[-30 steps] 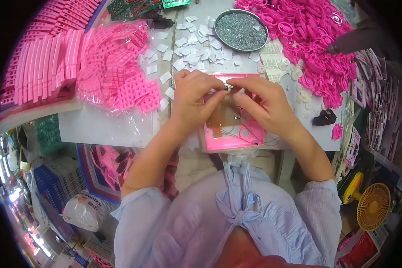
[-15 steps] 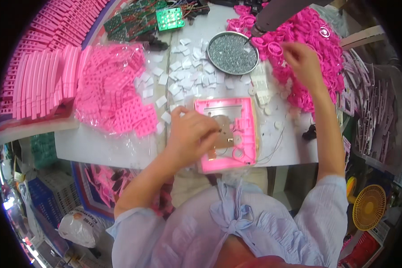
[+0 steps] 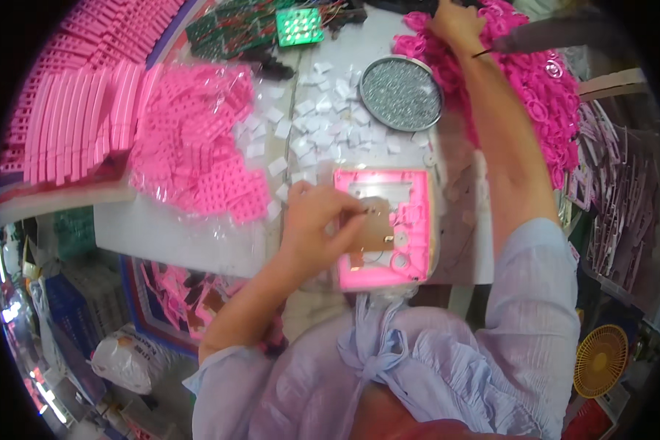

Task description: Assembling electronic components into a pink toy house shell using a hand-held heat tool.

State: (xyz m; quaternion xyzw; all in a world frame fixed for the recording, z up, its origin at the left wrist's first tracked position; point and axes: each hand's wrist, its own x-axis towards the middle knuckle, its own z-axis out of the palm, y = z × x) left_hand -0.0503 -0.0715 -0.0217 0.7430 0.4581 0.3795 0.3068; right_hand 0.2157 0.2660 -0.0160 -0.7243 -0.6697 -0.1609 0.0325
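Observation:
My left hand (image 3: pixel 317 224) hovers over the left part of a pink plastic case (image 3: pixel 422 253), its thumb and fingers curled together in a pinch; whatever may be between the fingertips is too small to make out. Inside the case lies a brown board (image 3: pixel 378 227) with a small metal part on it. Far off at the top, my right hand (image 3: pixel 457 26) reaches to the edge of a heap of bright pink ring-shaped plastic parts (image 3: pixel 539 99). Its fingertips are hard to see there. A dark pen-like power screwdriver (image 3: pixel 550 35) hangs beside the right wrist.
A round dish of small metal screws (image 3: pixel 401 93) stands behind the case. White square pieces (image 3: pixel 323 125) are scattered left of it. A clear bag of pink grid parts (image 3: pixel 198 139), stacked pink strips (image 3: pixel 66 132) and green circuit boards (image 3: pixel 299 27) lie to the left and back.
My right hand has moved farther away, to the top of the view, and the screwdriver now shows right of that wrist. My left hand stays over the case. The whole view has shifted slightly.

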